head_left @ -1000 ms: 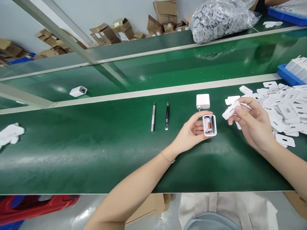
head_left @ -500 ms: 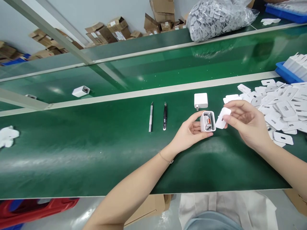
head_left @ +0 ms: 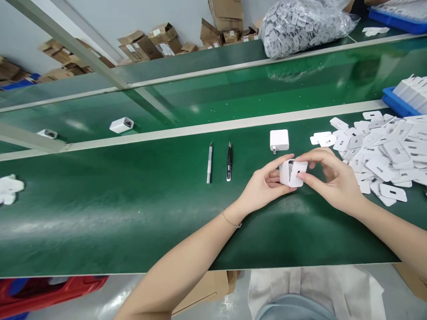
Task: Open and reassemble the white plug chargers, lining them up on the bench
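Observation:
My left hand (head_left: 263, 184) is wrapped round a white charger housing (head_left: 284, 173), its open end turned to the right. Between the thumb and fingers of my right hand (head_left: 330, 175) is a white cover plate (head_left: 299, 174) with a small slot. The plate lies at a tilt against the housing's opening, touching its rim on the right, and a gap shows on the left. Most of the parts inside are hidden by the plate. Just behind my hands a white charger (head_left: 279, 139) with metal prongs rests on the green bench.
Left of my hands lie a craft knife (head_left: 209, 164) and black tweezers (head_left: 229, 162). A heap of white cover plates (head_left: 390, 151) spreads on the right, by a blue tray (head_left: 398, 104). Behind the rail sits another white housing (head_left: 120, 126). A plastic bag of small parts (head_left: 303, 29) stands above.
My right hand has moved left and brought the cover plate onto the housing's opening. Behind the rail, the white housings have shifted to the right.

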A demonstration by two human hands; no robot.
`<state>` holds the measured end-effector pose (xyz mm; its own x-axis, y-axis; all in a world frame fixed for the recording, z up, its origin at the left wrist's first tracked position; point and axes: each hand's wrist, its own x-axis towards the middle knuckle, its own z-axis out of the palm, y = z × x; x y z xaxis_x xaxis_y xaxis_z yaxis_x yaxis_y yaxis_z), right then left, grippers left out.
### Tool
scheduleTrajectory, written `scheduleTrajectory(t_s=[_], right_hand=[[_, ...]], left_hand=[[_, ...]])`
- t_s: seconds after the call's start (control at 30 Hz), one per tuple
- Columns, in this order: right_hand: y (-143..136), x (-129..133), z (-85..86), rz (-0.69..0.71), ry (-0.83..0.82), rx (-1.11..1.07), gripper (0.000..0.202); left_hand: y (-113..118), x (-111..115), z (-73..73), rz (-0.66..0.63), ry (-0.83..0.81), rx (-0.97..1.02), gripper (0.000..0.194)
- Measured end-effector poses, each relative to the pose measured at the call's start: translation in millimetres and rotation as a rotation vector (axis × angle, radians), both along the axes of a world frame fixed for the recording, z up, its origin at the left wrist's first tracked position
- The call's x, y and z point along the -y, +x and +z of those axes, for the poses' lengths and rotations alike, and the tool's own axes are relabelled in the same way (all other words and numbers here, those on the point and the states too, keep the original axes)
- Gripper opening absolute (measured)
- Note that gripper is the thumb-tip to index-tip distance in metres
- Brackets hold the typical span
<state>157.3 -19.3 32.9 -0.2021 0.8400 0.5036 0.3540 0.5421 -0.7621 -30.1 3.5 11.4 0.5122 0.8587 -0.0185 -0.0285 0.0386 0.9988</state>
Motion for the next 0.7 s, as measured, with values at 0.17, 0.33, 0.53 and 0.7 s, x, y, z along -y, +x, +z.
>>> scheduleTrajectory(t_s=[0.17,0.33,0.53,0.7], right_hand=[[1,-4,-4.5,-0.030,0.041,0.095,0.020],[-2,-4,-6.3,-0.055,0.076,0.131,0.017],[0,-5,-8.4,0.061,0.011,0.138,0.034],[7,-7,-10.5,0.182,-0.089,0.199,0.053]], left_hand=[[-2,-1,1.4,-0.001,-0.020,-0.002,0.076],[-1,2,5.3,0.018,0.015,-0.003,0.078],[1,6,2.4,0.086,0.236,-0.082,0.074],[-1,7,-1.5,0.107,0.454,-0.155,0.072]])
